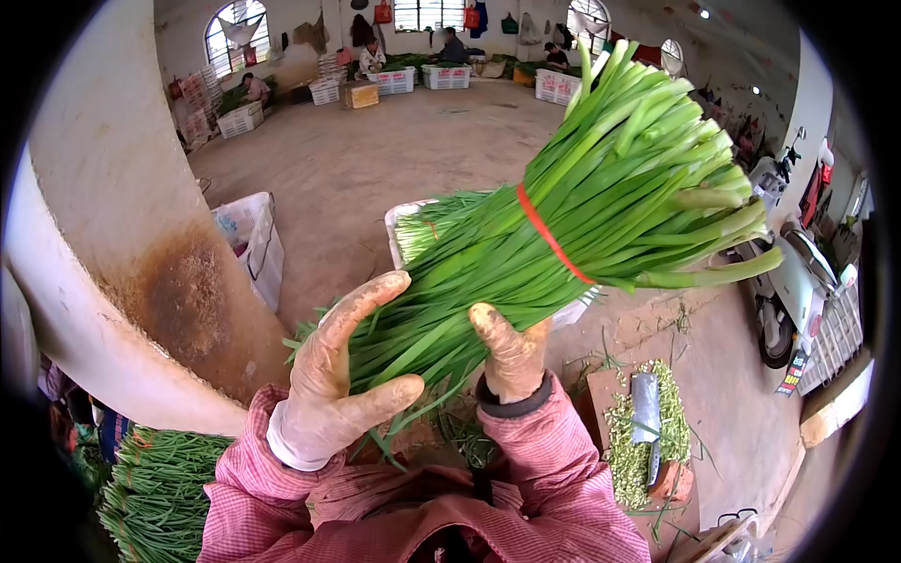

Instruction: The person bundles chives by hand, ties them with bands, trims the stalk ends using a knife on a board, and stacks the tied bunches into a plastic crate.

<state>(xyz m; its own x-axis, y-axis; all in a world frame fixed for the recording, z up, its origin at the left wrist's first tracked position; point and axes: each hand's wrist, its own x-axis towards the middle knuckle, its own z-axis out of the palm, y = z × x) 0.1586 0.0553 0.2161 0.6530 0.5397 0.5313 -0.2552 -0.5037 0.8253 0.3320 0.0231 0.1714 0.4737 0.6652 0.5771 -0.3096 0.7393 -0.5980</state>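
A large bunch of garlic chives [479, 253] is held up in front of me, its cut pale stem ends [713, 178] pointing to the upper right. A red band [554, 235] goes round it nearer the stems. My left hand [333, 375], in a thin soiled glove, grips the leafy end with thumb and fingers apart around it. My right hand [511, 352], also gloved, holds the bunch from beneath near its middle; its thumb is in front and most of its fingers are hidden behind the leaves. Loose leaf tips hang below the left hand.
Behind the bunch, a white crate [392, 220] holds more banded chives. At lower right a cleaver [647, 413] lies on a board among chopped stem bits, beside a brick [671, 481]. More chives [160, 488] lie at lower left. A pillar [160, 188] and a scooter [798, 272] flank me; people work farther back.
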